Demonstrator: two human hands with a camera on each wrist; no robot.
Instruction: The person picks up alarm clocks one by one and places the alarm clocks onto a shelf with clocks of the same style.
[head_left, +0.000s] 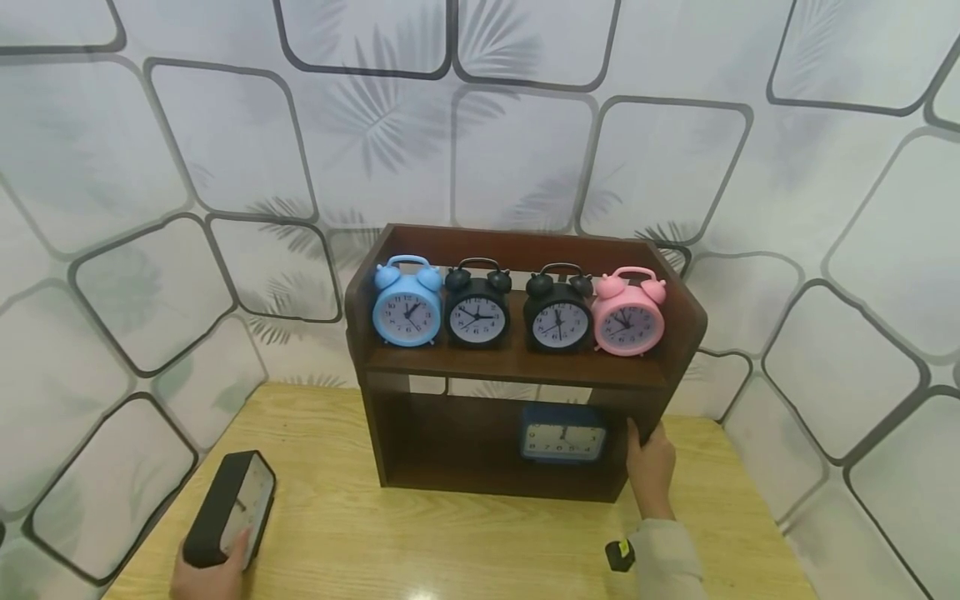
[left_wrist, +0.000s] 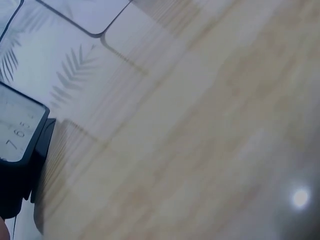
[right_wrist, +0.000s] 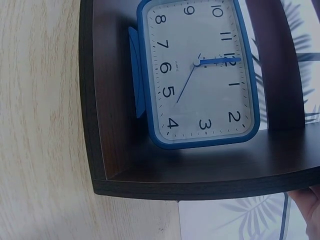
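My left hand (head_left: 208, 577) grips a black rectangular desk clock (head_left: 228, 508) by its lower end, at the left of the table. In the left wrist view, part of the same clock (left_wrist: 20, 130) shows at the left edge, its digits tilted. My right hand (head_left: 651, 468) holds the right side panel of a dark brown wooden shelf (head_left: 517, 372), thumb at the front edge. Inside the lower compartment, toward the right, a blue rectangular clock (head_left: 564, 433) stands upright; the right wrist view shows its white face (right_wrist: 200, 90) close up.
On the upper shelf stand a light blue twin-bell alarm clock (head_left: 407, 308), two black ones (head_left: 477, 310) (head_left: 557, 315) and a pink one (head_left: 628, 317). A small black object (head_left: 619, 556) with a yellow-green mark shows by the right sleeve. Patterned walls enclose the wooden table (head_left: 450, 542).
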